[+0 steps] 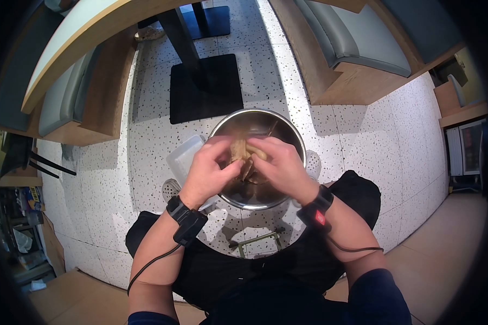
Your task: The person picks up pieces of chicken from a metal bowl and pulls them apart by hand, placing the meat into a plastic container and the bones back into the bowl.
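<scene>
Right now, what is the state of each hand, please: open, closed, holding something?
Left hand: closed, fingers pinching a piece of pale food over the steel bowl.
Right hand: closed on the same food.

A shiny silver metal bowl (257, 157) sits on a white floor (331, 141) speckled with dark flecks. The pieces of food (243, 151) held over the bowl are pale tan and brown. A translucent whitish plastic container (183, 157) lies beside the bowl. Black wrist bands (187, 219) with black cables circle both wrists; the right band (315, 212) shows a small red mark. The table base (203, 86) is black. The bench seats (358, 40) are grey-blue on warm brown wood.
</scene>
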Demonstrator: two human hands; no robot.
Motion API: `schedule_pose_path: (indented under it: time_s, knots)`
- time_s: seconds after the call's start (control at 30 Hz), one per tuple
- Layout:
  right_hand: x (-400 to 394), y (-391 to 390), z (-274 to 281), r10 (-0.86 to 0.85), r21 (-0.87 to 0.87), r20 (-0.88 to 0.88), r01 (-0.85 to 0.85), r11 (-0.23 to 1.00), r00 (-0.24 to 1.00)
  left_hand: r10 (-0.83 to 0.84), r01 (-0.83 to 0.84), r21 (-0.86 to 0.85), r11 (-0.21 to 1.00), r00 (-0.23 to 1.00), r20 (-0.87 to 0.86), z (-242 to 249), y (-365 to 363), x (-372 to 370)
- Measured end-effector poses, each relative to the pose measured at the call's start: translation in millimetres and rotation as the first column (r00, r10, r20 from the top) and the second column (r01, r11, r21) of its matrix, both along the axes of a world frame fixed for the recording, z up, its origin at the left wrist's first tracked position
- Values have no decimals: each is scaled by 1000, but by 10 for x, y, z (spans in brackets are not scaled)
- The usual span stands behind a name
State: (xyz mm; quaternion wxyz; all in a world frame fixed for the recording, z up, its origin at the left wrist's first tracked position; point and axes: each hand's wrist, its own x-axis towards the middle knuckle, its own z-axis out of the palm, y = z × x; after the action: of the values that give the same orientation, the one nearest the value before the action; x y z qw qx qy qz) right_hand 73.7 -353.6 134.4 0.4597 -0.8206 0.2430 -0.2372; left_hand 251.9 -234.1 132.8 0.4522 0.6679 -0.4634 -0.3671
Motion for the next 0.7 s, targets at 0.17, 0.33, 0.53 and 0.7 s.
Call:
schedule_pose_path:
  time_s: [0.17,0.33,0.53,0.7]
  knots:
    - [2,-1,-3,0,5,3,0,1000,1000,-4,4,-1,1000,1000,7,-9,-4,2]
    - [6,3,-2,-7,0,2,7,1000,1000,5,-5,1,1000,1000,12,-15,1,-4]
    - [7,5,-6,-10,-4,1,10,1000,1000,0,0,7,1000,998,64,-19,0,1]
    - [6,2,0,-9,0,-10,9,1000,1000,2,-3,17,1000,999,50,-23,0,2]
